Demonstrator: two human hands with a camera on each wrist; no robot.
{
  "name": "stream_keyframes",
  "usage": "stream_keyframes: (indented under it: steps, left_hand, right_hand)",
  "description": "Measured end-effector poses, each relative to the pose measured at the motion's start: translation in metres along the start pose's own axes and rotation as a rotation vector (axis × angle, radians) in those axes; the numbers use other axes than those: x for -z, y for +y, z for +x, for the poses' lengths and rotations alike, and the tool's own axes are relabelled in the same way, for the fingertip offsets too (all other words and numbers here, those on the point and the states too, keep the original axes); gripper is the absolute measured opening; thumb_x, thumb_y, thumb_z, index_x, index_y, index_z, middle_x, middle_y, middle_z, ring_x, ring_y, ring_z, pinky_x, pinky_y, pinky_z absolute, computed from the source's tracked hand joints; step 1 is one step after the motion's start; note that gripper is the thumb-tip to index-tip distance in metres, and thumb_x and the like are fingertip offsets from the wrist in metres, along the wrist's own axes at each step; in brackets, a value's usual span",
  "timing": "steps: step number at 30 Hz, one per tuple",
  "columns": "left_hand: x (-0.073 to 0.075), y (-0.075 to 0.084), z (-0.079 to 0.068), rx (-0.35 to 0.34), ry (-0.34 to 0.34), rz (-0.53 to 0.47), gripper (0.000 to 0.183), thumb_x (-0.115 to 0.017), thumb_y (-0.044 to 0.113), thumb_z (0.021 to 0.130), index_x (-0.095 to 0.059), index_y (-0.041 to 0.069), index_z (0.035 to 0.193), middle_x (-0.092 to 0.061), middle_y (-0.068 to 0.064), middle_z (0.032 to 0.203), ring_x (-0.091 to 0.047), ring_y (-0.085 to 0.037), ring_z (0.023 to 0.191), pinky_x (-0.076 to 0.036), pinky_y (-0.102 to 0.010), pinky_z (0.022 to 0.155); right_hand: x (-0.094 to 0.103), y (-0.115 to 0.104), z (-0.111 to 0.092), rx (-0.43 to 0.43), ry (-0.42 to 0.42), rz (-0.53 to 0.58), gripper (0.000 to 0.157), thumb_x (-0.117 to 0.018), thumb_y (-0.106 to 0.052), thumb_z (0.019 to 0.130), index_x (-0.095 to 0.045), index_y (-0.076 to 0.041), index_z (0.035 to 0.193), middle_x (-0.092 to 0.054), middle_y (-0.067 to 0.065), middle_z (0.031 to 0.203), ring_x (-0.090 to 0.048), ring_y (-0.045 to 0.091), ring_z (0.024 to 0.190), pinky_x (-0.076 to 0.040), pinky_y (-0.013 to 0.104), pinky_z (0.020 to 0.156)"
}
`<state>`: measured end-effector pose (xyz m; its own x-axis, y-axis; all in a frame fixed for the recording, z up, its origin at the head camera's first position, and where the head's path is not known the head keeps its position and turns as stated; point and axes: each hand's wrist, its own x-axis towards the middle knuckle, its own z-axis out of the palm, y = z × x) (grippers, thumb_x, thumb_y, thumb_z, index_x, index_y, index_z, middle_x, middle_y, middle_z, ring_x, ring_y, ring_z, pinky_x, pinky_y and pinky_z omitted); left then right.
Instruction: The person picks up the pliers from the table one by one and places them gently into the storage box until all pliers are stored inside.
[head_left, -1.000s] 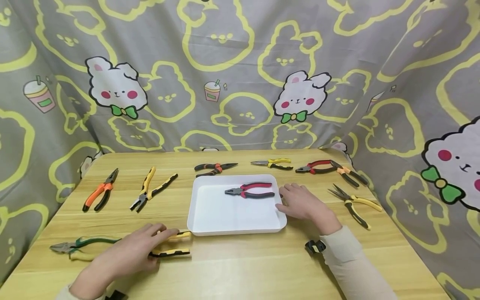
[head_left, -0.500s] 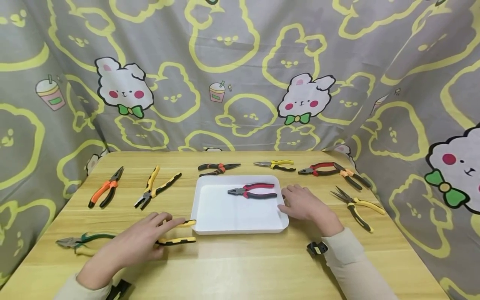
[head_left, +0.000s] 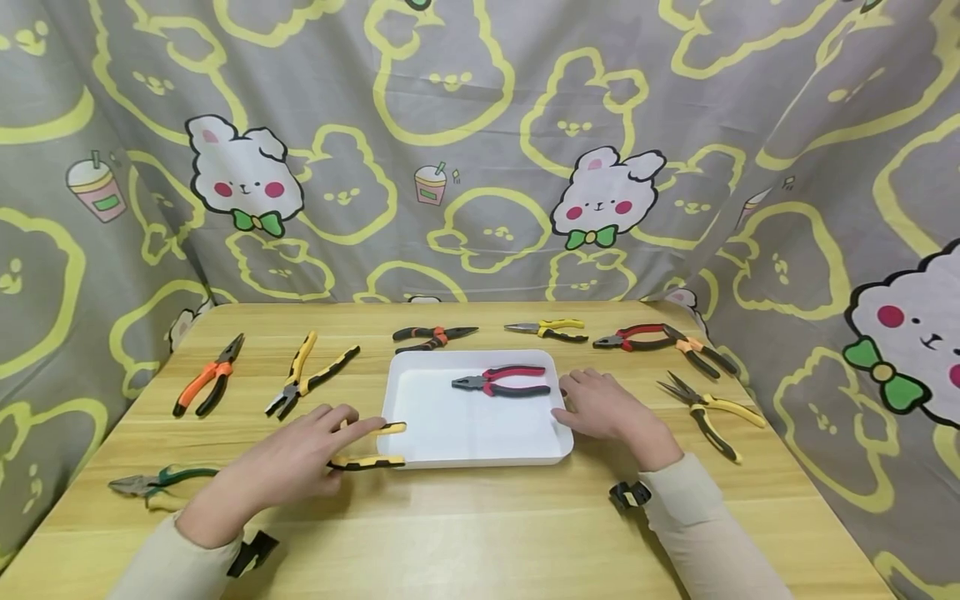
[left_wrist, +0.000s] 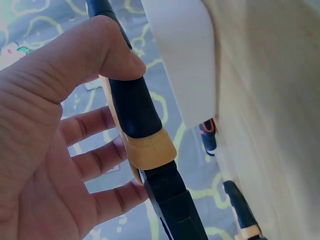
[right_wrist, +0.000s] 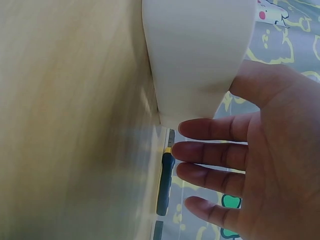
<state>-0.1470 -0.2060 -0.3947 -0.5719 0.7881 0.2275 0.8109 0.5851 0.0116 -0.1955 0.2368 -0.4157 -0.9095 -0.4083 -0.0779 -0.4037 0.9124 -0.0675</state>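
Note:
My left hand point(head_left: 292, 458) grips yellow-and-black pliers point(left_wrist: 135, 110) between thumb and fingers. Their two handle ends point right and overlap the left rim of a white tray point(head_left: 450, 429) in the head view; my hand covers their head there. In the left wrist view the thumb presses the dark grip from one side, with the other fingers behind. My right hand point(head_left: 603, 404) holds the tray's right edge, thumb over the rim and fingers along the outer wall. Inside the tray lie red-and-black pliers point(head_left: 489, 385), toward the back right.
Green-and-yellow pliers point(head_left: 153, 483) lie near my left forearm. Behind are orange-handled pliers point(head_left: 217, 367) and open yellow-and-black pliers point(head_left: 296, 387). Several more line the table's back, including yellow long-nose pliers point(head_left: 547, 327). Other long-nose pliers point(head_left: 701, 404) lie right of my right hand.
My left hand has lifted the yellow-and-black pliers and moved them right and away from me, from the table to the tray's left rim. The right hand stays at the tray.

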Motion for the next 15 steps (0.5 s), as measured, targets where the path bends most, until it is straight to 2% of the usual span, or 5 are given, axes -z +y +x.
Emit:
stream_keyframes:
  steps: [15]
  left_hand:
    - [0.007, 0.003, 0.044, -0.033, -0.041, -0.009, 0.078, -0.076, 0.012, 0.071, -0.049, 0.017, 0.143, -0.055, -0.003, 0.115, -0.050, -0.017, 0.088, -0.046, -0.034, 0.071]
  right_hand:
    - [0.001, 0.002, 0.000, 0.019, 0.002, -0.020, 0.047, -0.062, -0.043, 0.092, -0.061, -0.002, 0.115, -0.060, 0.012, 0.108, -0.055, 0.034, 0.105, -0.043, 0.055, 0.091]
